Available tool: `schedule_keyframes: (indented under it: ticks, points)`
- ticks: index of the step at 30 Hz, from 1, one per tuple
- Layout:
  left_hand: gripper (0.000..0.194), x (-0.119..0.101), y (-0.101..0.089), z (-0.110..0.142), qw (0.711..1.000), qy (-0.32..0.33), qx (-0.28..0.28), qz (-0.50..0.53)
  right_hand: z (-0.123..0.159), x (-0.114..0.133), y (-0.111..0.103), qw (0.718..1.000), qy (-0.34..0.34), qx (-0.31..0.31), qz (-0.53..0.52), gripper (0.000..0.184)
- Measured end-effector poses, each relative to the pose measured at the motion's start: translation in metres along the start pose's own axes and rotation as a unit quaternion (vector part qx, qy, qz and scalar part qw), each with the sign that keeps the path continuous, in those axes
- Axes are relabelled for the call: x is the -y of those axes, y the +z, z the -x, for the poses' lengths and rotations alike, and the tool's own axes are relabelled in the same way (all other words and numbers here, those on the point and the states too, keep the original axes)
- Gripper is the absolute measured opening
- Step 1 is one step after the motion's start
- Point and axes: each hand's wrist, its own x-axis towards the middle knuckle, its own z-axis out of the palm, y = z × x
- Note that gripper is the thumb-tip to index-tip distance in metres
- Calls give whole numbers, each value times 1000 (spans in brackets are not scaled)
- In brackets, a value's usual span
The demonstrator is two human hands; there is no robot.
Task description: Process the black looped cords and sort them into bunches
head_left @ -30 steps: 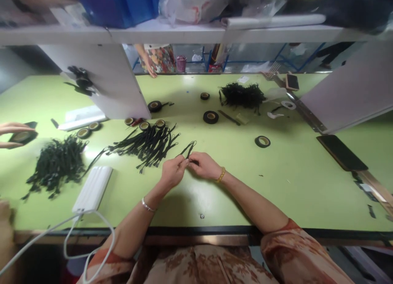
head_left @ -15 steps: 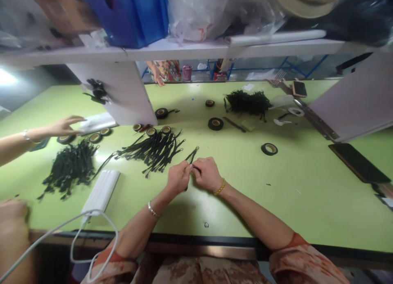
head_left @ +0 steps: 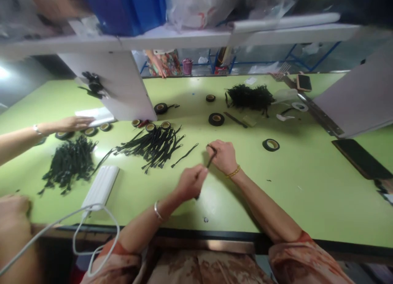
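Note:
My left hand [head_left: 192, 181] is closed around a thin black cord [head_left: 211, 159], whose lower end pokes out beneath the fist. Up and to the right, the curled fingers of my right hand [head_left: 224, 155] grip the cord's other end, so it stretches slantwise between the hands. Part of it is hidden by my fingers. One loose black cord [head_left: 185, 155] with a small loop at its tip lies flat just beyond my left hand. Left of that spreads a pile of similar looped black cords [head_left: 156, 147].
Black tape rolls [head_left: 271, 145] are scattered about the green table [head_left: 294, 206]. At left are another black cord pile [head_left: 70, 163], a white power bank [head_left: 102, 183] with a cable, and another person's hand [head_left: 75, 123] on a silvery packet. A phone [head_left: 359, 159] lies right.
My hands have moved apart and to the right, with the cord now drawn out between them. A loose looped cord shows fully on the table. The other person's hand has flattened onto the packet.

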Motion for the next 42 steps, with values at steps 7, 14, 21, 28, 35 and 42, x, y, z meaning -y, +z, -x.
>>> schedule_keyframes:
  ticks: [7, 14, 21, 28, 35, 42]
  points:
    - [44, 30, -29, -23, 941, -83, 23, 327, 7, 5, 20, 995, -52, 47, 70, 32]
    - [49, 30, -33, -19, 936, -129, 40, 324, 4, 1, 19, 996, -84, 18, 9, 27]
    - [50, 28, -35, -20, 934, -160, 51, 315, 4, 14, -4, 918, -61, 45, -390, 29]
    - [49, 24, -31, -19, 925, -168, 52, 338, 5, 23, 4, 753, 37, 102, -649, 34]
    - [38, 28, -30, -20, 961, -96, 10, 258, 2, 20, 13, 741, 87, 25, -665, 40]
    - [41, 29, -26, -19, 962, -108, 0, 250, 4, 18, 13, 777, 10, 58, -626, 35]
